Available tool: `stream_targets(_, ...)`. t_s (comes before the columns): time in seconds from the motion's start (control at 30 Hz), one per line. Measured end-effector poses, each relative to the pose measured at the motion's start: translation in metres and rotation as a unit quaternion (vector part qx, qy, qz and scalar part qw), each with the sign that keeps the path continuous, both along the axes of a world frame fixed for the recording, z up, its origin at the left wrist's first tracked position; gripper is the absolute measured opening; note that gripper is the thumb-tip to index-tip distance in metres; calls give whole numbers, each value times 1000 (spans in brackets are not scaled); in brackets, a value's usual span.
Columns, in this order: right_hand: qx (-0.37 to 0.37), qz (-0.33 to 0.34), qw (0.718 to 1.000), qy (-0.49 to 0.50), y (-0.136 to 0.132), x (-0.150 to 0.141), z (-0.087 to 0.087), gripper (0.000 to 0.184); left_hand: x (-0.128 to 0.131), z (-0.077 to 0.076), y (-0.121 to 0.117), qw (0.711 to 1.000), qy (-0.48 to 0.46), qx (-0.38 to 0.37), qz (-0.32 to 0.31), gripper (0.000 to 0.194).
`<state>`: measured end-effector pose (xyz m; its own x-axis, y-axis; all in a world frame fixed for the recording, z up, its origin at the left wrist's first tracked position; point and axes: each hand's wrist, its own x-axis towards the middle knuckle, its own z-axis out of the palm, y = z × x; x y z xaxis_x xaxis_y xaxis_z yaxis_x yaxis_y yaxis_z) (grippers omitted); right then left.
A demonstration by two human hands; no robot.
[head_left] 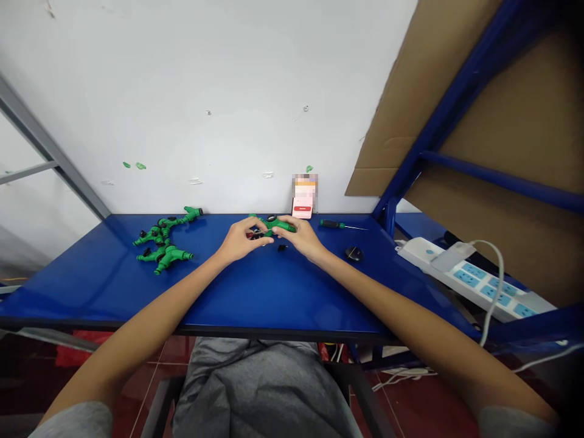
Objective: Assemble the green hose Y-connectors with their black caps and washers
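okay, on my feed the left hand (pixel 241 239) and right hand (pixel 297 236) sit close together, both closed on a green hose connector (pixel 279 225) just above the blue counter (pixel 274 292), with the left hand's fingers around a small black part (pixel 255 235) that's partly hidden. a black cap (pixel 283 247) lies just in front of the hands. to the right i see a screwdriver (pixel 332 224), a round black disc (pixel 353 253) and, further off, a white power strip (pixel 469 278), while a heap of green connectors (pixel 164 242) sits to the left
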<state>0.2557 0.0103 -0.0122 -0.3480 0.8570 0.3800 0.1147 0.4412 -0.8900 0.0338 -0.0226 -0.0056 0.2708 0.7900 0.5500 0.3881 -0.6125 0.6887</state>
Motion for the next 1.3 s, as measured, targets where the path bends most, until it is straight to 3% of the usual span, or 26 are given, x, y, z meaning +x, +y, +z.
stream_targets(0.13, 94, -20, 994, -57, 6, 10, 4, 37, -1, 7, -6, 998, -9, -60, 9, 39)
stream_targets(0.2, 115, 2, 990, -81, 7, 13, 4, 34, -2, 10, -7, 999, 24, -40, 7, 46)
stream_targets(0.47, 175, 66, 973, -138, 3, 11, 4, 33, -4, 10, -7, 994, 98, 51, -12, 37)
stream_targets(0.7, 223, 74, 958, -166, 0, 16, 13, 28, -8, 18, -15, 980, 174, 89, -26, 37)
stream_targets(0.83, 223, 79, 956, -174, -2, 16, 13, 26, -5, 20, -20, 980, 171, 99, -23, 33)
stream_targets(1.03, 256, 14, 952, -169, 1, 21, 15, 25, -10, 24, -15, 991, 126, 37, -9, 33)
stream_targets(1.17, 288, -25, 940, -183, 2, 28, 20, 23, -13, 26, -10, 982, 186, 30, 12, 39)
stream_targets(1.3, 304, -53, 926, -217, -3, 28, 24, 33, -13, 26, -10, 970, 244, 1, 19, 40)
